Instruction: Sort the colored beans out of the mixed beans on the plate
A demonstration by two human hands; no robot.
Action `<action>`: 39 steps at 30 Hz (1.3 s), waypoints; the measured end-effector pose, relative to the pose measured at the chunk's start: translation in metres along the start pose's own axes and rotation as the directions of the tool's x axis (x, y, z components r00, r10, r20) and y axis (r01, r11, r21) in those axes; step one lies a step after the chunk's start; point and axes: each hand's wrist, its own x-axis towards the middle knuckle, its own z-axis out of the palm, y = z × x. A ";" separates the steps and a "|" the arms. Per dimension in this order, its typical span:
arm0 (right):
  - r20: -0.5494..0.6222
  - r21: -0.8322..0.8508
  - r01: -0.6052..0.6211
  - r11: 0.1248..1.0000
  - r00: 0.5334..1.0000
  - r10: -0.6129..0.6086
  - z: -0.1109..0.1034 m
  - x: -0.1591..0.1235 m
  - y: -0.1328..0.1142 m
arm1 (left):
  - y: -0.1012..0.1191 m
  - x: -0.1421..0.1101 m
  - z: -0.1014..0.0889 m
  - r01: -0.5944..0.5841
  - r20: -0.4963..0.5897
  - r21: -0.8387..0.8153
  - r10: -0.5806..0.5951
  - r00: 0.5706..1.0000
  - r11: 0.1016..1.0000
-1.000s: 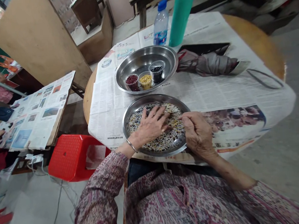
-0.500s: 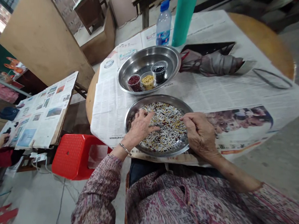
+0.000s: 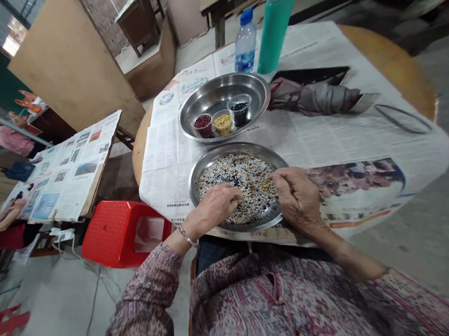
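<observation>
A round steel plate in front of me holds a mix of white rice grains with dark, yellow and red beans. Over the left part of the mix is my left hand, its fingers curled together at the grains; anything between the fingertips is hidden. At the plate's right edge, my right hand is closed, thumb against fingers, and what it holds is hidden too. Behind stands a deeper steel basin with clear cups of red beans, yellow beans and black beans.
Newspaper covers the round table. Behind the basin stand a water bottle and a teal bottle. A folded grey umbrella lies at right. A red stool is at left, and another person's hand shows beyond.
My left hand has gone from spread fingers to curled ones, lower over the mix. A dark patch shows among the grains where it was. The right hand stays at the edge.
</observation>
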 end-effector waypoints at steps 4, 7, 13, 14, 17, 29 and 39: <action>0.005 0.004 -0.018 1.000 1.000 0.018 0.001 0.000 0.000 | 0.007 -0.029 -0.012 0.053 0.011 0.027 -0.054 0.999 0.998; 0.014 0.009 -0.020 1.000 1.000 0.020 0.002 0.000 0.001 | 0.012 -0.040 -0.020 0.170 -0.003 0.113 -0.170 0.985 0.979; 0.028 0.009 -0.006 1.000 1.000 0.005 0.002 0.000 0.003 | 0.012 -0.036 -0.003 0.171 0.119 0.127 -0.186 0.975 0.977; 0.030 0.006 -0.006 1.000 1.000 0.006 0.002 -0.001 0.003 | 0.012 -0.033 0.003 0.139 0.107 0.103 -0.150 0.983 0.985; 0.038 -0.002 -0.010 1.000 0.999 0.010 0.001 -0.001 0.002 | 0.010 -0.019 0.018 0.101 0.023 0.043 -0.102 0.995 0.994; 0.047 -0.018 -0.018 1.000 0.999 0.019 -0.004 -0.003 0.000 | -0.016 0.023 0.004 0.123 -0.196 0.045 -0.112 0.974 0.991; 0.045 -0.007 0.001 1.000 0.999 0.000 -0.004 -0.001 -0.003 | -0.032 0.049 0.017 0.107 -0.284 -0.086 -0.128 0.950 0.990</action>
